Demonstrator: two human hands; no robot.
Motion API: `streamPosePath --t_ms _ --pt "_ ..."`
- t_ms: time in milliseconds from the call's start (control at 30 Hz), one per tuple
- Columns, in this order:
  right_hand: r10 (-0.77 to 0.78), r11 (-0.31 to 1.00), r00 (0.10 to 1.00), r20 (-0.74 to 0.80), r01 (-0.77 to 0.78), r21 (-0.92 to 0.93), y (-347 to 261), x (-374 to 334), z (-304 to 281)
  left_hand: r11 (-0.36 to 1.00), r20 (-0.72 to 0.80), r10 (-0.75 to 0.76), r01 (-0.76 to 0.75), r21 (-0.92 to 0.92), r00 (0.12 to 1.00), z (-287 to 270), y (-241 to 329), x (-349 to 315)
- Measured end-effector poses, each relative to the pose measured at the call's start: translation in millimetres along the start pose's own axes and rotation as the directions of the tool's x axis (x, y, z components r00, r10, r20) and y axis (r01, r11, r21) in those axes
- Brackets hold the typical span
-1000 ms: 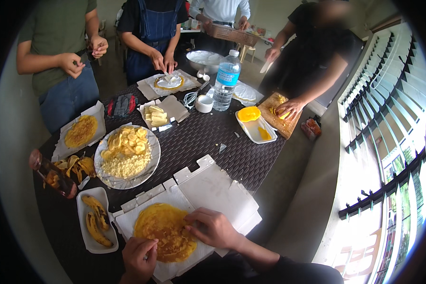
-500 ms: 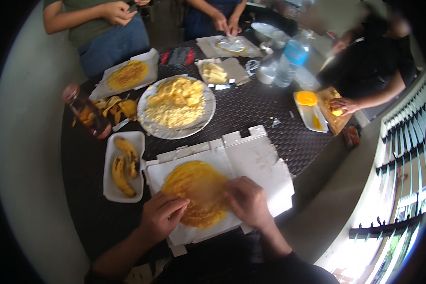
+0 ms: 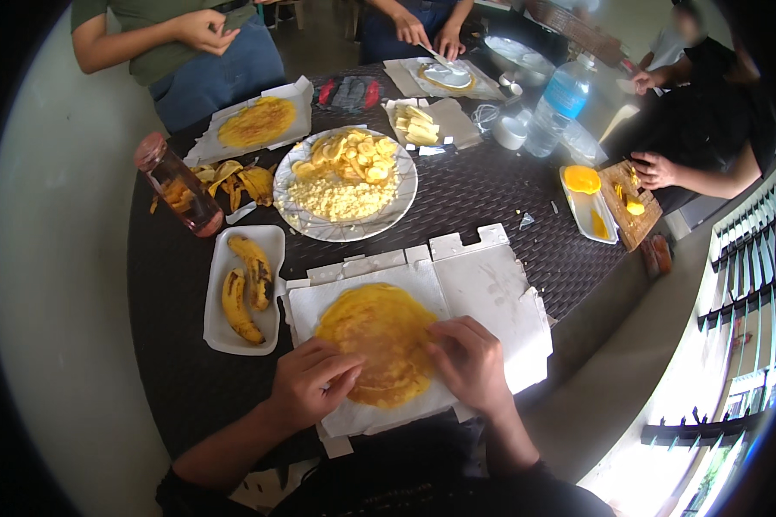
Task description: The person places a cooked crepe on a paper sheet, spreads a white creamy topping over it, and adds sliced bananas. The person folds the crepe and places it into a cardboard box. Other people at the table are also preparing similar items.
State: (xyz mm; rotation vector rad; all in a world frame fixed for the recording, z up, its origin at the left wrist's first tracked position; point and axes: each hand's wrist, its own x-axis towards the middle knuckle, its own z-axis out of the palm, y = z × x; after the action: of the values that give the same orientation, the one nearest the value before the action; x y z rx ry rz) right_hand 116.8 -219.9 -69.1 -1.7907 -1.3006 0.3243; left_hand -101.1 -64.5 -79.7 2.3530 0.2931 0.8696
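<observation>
A round, golden-brown pancake (image 3: 379, 323) lies flat on white paper (image 3: 306, 314) over an opened-out cardboard box (image 3: 490, 289) in front of me. My left hand (image 3: 312, 379) is over its lower left side, thumb and forefinger pinched close together. Facing it, at the pancake's right edge, my right hand (image 3: 474, 362) has its fingers curled in with the thumb against them. What the fingertips hold, if anything, is too hard to make out. Left of the box, two spotted bananas (image 3: 247, 293) rest in a white foam tray (image 3: 213, 323).
Beyond stand a plate (image 3: 409, 207) of sliced and chopped banana, banana peels (image 3: 254, 183), a tilted reddish bottle (image 3: 179, 189) and a water bottle (image 3: 560, 108). Across the table, one person spreads white cream on another pancake (image 3: 447, 76); another works at a cutting board (image 3: 631, 207).
The view has shifted slightly, moving everything a little right in the picture. My hands stay over the pancake's sides. The co-worker's hand at the cutting board has lifted off the yellow fruit.
</observation>
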Motion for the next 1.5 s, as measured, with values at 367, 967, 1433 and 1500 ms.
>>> streamPosePath --t_ms 367,967,1433,1500 --pt "0.044 0.999 0.999 0.019 -0.044 0.018 1.9 -0.8 -0.4 0.999 0.000 0.026 -0.026 0.038 1.000 -1.1 0.2 1.5" --pt "-0.052 0.999 0.998 -0.030 0.052 -0.010 7.8 -1.0 1.2 1.000 -0.008 0.019 -0.019 0.025 1.000 1.9 0.6 2.1" --pt "-0.093 0.996 0.995 -0.043 0.094 0.007 9.2 -1.8 0.4 0.998 0.008 0.043 -0.044 0.042 0.999 1.4 -1.6 0.9" --pt "-0.119 0.993 0.992 -0.047 0.119 0.003 12.6 -2.0 2.0 0.998 -0.001 0.044 -0.043 0.046 0.999 2.7 -1.5 0.8"
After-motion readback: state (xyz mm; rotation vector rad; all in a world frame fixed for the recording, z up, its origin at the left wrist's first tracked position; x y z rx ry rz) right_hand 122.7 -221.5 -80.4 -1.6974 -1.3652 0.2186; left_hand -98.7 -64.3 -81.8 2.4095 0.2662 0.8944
